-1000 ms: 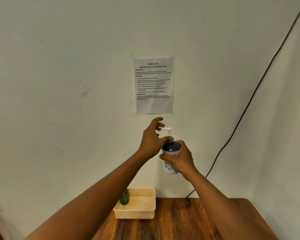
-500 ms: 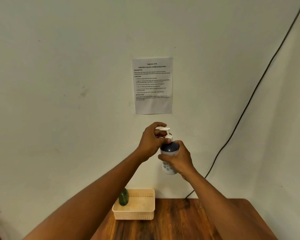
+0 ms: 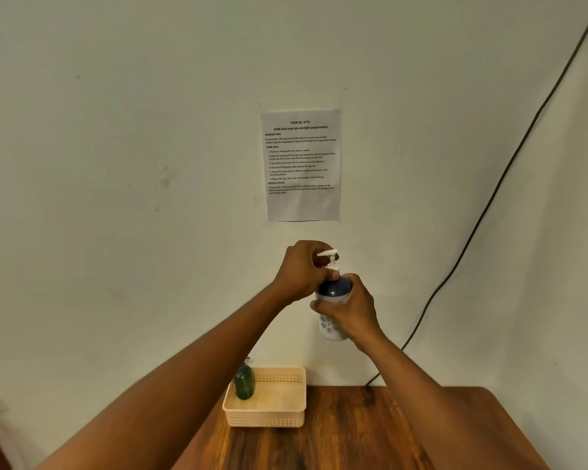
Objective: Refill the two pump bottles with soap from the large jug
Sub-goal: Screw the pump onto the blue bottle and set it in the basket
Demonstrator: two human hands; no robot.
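Pale wall fills most of my view, with a printed sheet (image 3: 300,165) taped just above the work. My right hand (image 3: 351,308) grips the pump bottle (image 3: 331,312) at frame centre, held upright in the air well above the table (image 3: 353,432). My left hand (image 3: 304,271) pinches the pump head (image 3: 328,256) directly above it, along the bottle's vertical long axis; I judge I'm screwing it on. Lower down, a green bottle (image 3: 244,385) stands in the left end of the cream basket (image 3: 269,415)
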